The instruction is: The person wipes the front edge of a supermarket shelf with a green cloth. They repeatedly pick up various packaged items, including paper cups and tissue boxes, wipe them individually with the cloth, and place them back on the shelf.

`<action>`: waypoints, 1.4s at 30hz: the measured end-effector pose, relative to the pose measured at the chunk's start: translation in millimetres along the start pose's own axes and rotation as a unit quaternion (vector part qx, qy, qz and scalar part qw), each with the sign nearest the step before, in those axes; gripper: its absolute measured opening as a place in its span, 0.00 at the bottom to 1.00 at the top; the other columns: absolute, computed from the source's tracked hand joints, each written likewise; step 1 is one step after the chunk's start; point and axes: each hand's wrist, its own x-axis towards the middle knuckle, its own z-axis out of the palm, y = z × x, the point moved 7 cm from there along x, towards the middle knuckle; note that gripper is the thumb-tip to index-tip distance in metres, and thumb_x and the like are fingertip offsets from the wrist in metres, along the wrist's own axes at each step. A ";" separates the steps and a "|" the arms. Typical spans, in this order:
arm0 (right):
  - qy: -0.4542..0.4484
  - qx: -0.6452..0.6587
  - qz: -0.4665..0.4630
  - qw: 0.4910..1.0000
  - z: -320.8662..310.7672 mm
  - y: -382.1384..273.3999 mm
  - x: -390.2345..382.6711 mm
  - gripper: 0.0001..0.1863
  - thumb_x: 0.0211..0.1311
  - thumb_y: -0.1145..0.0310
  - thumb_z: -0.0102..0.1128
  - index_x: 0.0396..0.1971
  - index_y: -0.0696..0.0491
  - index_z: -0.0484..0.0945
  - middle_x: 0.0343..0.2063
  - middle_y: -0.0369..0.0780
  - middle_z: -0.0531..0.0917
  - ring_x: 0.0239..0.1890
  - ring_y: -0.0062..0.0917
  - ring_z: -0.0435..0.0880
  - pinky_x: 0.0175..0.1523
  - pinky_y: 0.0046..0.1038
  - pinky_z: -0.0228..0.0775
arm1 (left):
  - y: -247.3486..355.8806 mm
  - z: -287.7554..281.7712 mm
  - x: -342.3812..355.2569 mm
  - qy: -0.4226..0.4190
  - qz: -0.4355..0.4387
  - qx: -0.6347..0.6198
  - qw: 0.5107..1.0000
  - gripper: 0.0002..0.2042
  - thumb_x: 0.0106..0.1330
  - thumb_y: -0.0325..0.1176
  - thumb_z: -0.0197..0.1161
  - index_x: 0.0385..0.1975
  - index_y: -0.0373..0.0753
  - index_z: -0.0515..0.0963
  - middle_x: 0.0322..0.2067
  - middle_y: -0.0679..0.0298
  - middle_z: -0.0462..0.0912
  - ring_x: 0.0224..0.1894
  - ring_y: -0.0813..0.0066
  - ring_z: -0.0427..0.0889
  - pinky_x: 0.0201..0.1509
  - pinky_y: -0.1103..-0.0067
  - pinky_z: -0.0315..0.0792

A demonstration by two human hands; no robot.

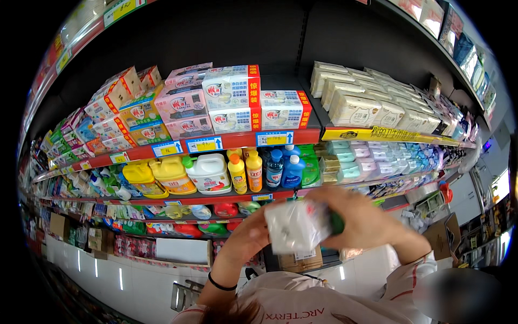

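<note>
In front of my chest I hold a white block-shaped pack in shiny clear wrap, with a bit of red print on its top edge. My left hand grips its left side, the fingers partly hidden behind it. The fingers of my right hand curl round its right end, slightly blurred. Something dark green shows under my right palm; I cannot tell whether it belongs to the pack. Beyond my hands, boxed multipacks are stacked on the upper shelf, with cream-white tissue packs to their right.
Yellow detergent jugs, a white jug and blue bottles stand on the shelf below. Pastel packs fill its right part. A cardboard box sits low beneath my hands. At the lower left is a metal-framed stool.
</note>
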 end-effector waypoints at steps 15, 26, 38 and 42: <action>0.106 -0.302 0.079 0.944 -181.6 81.2 251.0 0.47 0.33 0.66 0.83 0.61 0.55 0.72 0.57 0.51 0.78 0.58 0.42 0.78 0.59 0.32 0.72 | 29.7 -80.9 -92.7 0.137 0.077 0.070 0.985 0.34 0.62 0.42 0.62 0.66 0.31 0.63 0.56 0.52 0.77 0.61 0.56 0.75 0.62 0.68 0.69; -0.179 -0.289 0.185 0.922 -127.6 162.0 309.4 0.52 0.32 0.58 0.86 0.64 0.55 0.70 0.59 0.49 0.76 0.61 0.40 0.75 0.61 0.33 0.70 | 53.4 -87.8 -91.4 0.144 0.091 0.091 0.981 0.31 0.63 0.38 0.60 0.65 0.30 0.64 0.55 0.51 0.78 0.60 0.57 0.75 0.62 0.68 0.69; -0.073 -0.437 0.180 0.878 -173.1 161.6 261.4 0.09 0.41 0.75 0.70 0.27 0.52 0.89 0.30 0.42 0.88 0.35 0.32 0.87 0.39 0.34 0.78 | 31.4 -77.4 -56.2 0.116 0.038 0.097 0.988 0.32 0.63 0.42 0.63 0.64 0.32 0.66 0.53 0.53 0.78 0.59 0.58 0.76 0.62 0.69 0.68; -0.072 -0.451 0.200 0.867 -177.1 168.0 248.0 0.10 0.42 0.74 0.69 0.30 0.54 0.89 0.32 0.43 0.88 0.37 0.33 0.87 0.40 0.33 0.78 | 26.4 -78.3 -51.0 0.120 0.031 0.101 0.987 0.32 0.63 0.42 0.63 0.64 0.32 0.66 0.53 0.53 0.78 0.59 0.59 0.76 0.62 0.69 0.68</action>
